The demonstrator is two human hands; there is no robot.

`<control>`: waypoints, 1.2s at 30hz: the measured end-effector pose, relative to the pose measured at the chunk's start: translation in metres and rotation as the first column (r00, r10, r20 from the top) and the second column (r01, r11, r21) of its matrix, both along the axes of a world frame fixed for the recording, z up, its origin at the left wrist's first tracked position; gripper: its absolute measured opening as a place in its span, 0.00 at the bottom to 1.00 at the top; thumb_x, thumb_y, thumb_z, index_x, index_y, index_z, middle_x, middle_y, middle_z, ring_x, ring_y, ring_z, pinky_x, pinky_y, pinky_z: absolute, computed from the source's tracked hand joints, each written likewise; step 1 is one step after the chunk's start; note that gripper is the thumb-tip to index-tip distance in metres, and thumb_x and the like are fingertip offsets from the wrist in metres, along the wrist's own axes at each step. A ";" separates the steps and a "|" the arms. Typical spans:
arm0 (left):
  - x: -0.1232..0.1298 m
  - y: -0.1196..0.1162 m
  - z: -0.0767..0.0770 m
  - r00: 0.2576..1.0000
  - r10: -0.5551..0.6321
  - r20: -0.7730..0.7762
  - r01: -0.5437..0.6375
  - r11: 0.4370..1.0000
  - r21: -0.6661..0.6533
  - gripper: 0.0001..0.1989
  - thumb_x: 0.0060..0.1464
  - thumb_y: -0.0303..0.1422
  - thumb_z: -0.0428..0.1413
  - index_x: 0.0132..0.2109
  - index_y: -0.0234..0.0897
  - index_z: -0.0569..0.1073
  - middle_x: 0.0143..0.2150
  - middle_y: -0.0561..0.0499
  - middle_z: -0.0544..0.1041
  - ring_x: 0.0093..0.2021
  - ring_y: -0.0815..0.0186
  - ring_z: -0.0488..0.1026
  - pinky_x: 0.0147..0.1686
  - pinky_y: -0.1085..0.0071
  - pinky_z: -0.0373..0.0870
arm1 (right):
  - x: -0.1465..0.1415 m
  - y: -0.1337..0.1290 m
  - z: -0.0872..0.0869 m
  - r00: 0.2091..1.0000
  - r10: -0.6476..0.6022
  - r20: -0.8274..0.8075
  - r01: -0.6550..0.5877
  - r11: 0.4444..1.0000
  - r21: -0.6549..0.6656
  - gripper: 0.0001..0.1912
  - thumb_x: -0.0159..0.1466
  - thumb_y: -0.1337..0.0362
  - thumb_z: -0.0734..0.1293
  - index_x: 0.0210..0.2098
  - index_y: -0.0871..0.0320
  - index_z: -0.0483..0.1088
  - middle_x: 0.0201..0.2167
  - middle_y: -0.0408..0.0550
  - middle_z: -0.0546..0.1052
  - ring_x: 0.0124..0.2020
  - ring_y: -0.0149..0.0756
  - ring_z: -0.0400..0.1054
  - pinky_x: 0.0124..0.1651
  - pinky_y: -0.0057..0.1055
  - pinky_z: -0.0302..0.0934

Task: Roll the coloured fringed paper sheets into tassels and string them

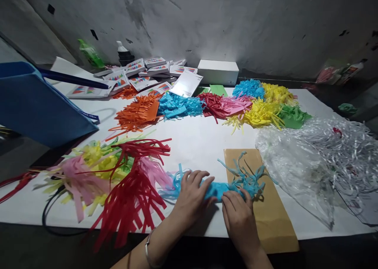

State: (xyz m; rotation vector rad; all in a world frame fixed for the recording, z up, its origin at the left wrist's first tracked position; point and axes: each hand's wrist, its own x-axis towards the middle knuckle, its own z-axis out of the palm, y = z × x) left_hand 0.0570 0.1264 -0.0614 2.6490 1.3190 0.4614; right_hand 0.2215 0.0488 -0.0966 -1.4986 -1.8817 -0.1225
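Note:
A blue tissue paper tassel (217, 189) lies crosswise in front of me, with a flat uncut band in the middle and cut strips fanning out at both ends. My left hand (191, 196) rests over the left part of the band, its fingers bent onto the paper. Curled fingers of my right hand (238, 212) pinch the band's near edge, close to the right-hand fringe. That fringe spreads over a brown cardboard sheet (276, 222). Beside my left hand lies a red tissue tassel (132, 198), with pink tassels (79, 178) and yellow strips around it.
Along the back lie orange (137, 111), blue (180, 105) and yellow (262, 112) fringed bundles, among others. Behind them are several printed boxes (136, 66) and a white box (218, 72). A clear plastic bag (295, 170) and white ribbon (348, 151) fill the right; a blue bag (44, 104) stands left.

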 end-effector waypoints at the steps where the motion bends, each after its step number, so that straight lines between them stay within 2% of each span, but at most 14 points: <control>1: -0.003 -0.003 -0.003 0.996 -0.078 0.038 0.076 0.995 0.059 0.18 0.56 0.33 0.63 0.53 0.41 0.72 0.55 0.44 0.76 0.57 0.50 0.69 0.61 0.45 0.54 | -0.001 0.000 0.002 0.999 -0.004 -0.032 0.004 1.000 -0.006 0.12 0.72 0.71 0.58 0.41 0.58 0.73 0.38 0.46 0.79 0.44 0.36 0.73 0.64 0.46 0.49; 4: -0.011 -0.008 -0.015 0.965 -0.242 0.102 0.222 0.959 0.176 0.05 0.60 0.26 0.60 0.42 0.42 0.75 0.47 0.51 0.80 0.53 0.57 0.71 0.64 0.48 0.48 | -0.001 -0.002 0.007 0.998 0.054 -0.025 -0.054 0.998 -0.015 0.10 0.71 0.67 0.60 0.46 0.57 0.72 0.44 0.47 0.80 0.49 0.39 0.71 0.69 0.49 0.42; 6: -0.016 -0.010 -0.021 0.956 -0.268 0.124 0.247 0.955 0.162 0.06 0.61 0.24 0.58 0.39 0.41 0.74 0.41 0.54 0.80 0.48 0.61 0.72 0.63 0.52 0.49 | 0.000 -0.003 0.007 0.994 0.097 0.040 -0.097 0.995 -0.007 0.12 0.72 0.67 0.58 0.49 0.58 0.71 0.46 0.48 0.80 0.53 0.41 0.70 0.71 0.51 0.37; 9: -0.023 -0.011 -0.024 0.955 -0.263 0.139 0.253 0.964 0.082 0.08 0.61 0.23 0.58 0.42 0.43 0.75 0.40 0.55 0.79 0.45 0.62 0.72 0.61 0.54 0.51 | 0.006 -0.005 0.006 0.995 0.081 0.055 -0.080 0.997 -0.022 0.15 0.73 0.69 0.54 0.42 0.57 0.72 0.42 0.45 0.80 0.52 0.40 0.70 0.70 0.52 0.36; 13: -0.027 -0.014 -0.019 0.989 -0.110 0.102 0.112 0.994 -0.018 0.07 0.62 0.24 0.56 0.38 0.40 0.75 0.40 0.53 0.78 0.43 0.60 0.72 0.56 0.55 0.57 | 0.012 -0.004 0.007 0.999 -0.018 0.035 0.022 0.993 -0.113 0.15 0.74 0.65 0.55 0.35 0.55 0.69 0.43 0.46 0.78 0.53 0.42 0.68 0.68 0.55 0.39; 17: -0.016 -0.012 -0.011 0.997 0.069 -0.038 -0.070 0.997 -0.023 0.09 0.64 0.27 0.53 0.35 0.36 0.75 0.38 0.48 0.77 0.42 0.55 0.72 0.50 0.52 0.60 | 0.006 0.008 0.011 0.974 -0.156 0.164 0.193 0.951 -0.242 0.13 0.72 0.65 0.58 0.32 0.55 0.68 0.39 0.48 0.76 0.47 0.45 0.68 0.62 0.55 0.48; 20: -0.007 -0.008 -0.007 0.988 0.132 -0.074 -0.133 0.991 -0.010 0.11 0.64 0.29 0.52 0.34 0.36 0.75 0.37 0.45 0.76 0.41 0.52 0.71 0.45 0.51 0.61 | 0.001 0.016 0.015 0.941 -0.239 0.239 0.303 0.911 -0.279 0.09 0.69 0.66 0.62 0.31 0.56 0.69 0.34 0.50 0.74 0.42 0.48 0.68 0.56 0.56 0.53; 22: -0.004 -0.006 -0.005 0.983 0.157 -0.092 -0.158 0.987 -0.009 0.10 0.64 0.30 0.53 0.34 0.36 0.75 0.36 0.45 0.76 0.40 0.52 0.71 0.43 0.52 0.61 | -0.002 0.017 0.017 0.932 -0.272 0.240 0.332 0.907 -0.259 0.07 0.68 0.68 0.63 0.34 0.57 0.70 0.37 0.52 0.75 0.44 0.49 0.68 0.57 0.58 0.52; 24: -0.002 -0.005 -0.004 0.980 0.171 -0.101 -0.173 0.985 -0.011 0.10 0.64 0.31 0.53 0.34 0.36 0.75 0.37 0.45 0.77 0.40 0.52 0.71 0.42 0.53 0.61 | -0.004 0.014 0.017 0.944 -0.255 0.209 0.296 0.934 -0.201 0.06 0.69 0.68 0.62 0.40 0.56 0.72 0.43 0.53 0.76 0.50 0.49 0.67 0.62 0.59 0.46; 26: -0.001 -0.005 -0.004 0.977 0.185 -0.102 -0.187 0.982 -0.013 0.09 0.64 0.31 0.53 0.35 0.36 0.75 0.37 0.45 0.77 0.40 0.52 0.71 0.43 0.54 0.61 | -0.006 0.009 0.016 0.974 -0.163 0.159 0.187 0.971 -0.148 0.06 0.69 0.66 0.63 0.44 0.53 0.71 0.47 0.50 0.76 0.54 0.46 0.66 0.66 0.59 0.39; 28: -0.001 -0.006 -0.004 0.977 0.192 -0.094 -0.195 0.981 -0.020 0.06 0.63 0.30 0.54 0.37 0.36 0.74 0.37 0.45 0.77 0.39 0.53 0.72 0.43 0.54 0.61 | -0.009 0.005 0.013 0.991 -0.063 0.114 0.077 0.989 -0.127 0.06 0.70 0.65 0.63 0.43 0.51 0.71 0.42 0.46 0.77 0.51 0.43 0.67 0.67 0.57 0.36; 30: -0.004 -0.007 -0.004 0.981 0.176 -0.075 -0.179 0.983 -0.031 0.03 0.61 0.31 0.57 0.41 0.36 0.74 0.40 0.46 0.77 0.41 0.54 0.72 0.46 0.54 0.62 | -0.012 0.002 0.011 0.995 -0.036 0.098 0.048 0.991 -0.125 0.07 0.71 0.67 0.61 0.40 0.53 0.71 0.37 0.44 0.77 0.48 0.41 0.68 0.66 0.54 0.38; 33: -0.012 -0.009 -0.008 0.998 0.061 0.022 -0.061 0.998 0.005 0.13 0.56 0.31 0.62 0.48 0.39 0.73 0.49 0.45 0.77 0.49 0.53 0.72 0.55 0.48 0.58 | -0.013 0.002 0.010 0.997 -0.055 0.053 0.060 0.992 -0.109 0.11 0.71 0.69 0.60 0.34 0.55 0.70 0.32 0.43 0.75 0.42 0.39 0.69 0.63 0.50 0.44; 36: -0.021 -0.010 -0.015 0.992 -0.078 0.100 0.072 0.995 0.066 0.08 0.58 0.25 0.58 0.43 0.43 0.75 0.48 0.49 0.78 0.50 0.55 0.71 0.60 0.46 0.53 | -0.014 0.002 0.013 0.998 -0.048 -0.034 0.044 0.992 -0.116 0.10 0.71 0.66 0.60 0.34 0.54 0.69 0.33 0.42 0.75 0.41 0.38 0.69 0.63 0.50 0.44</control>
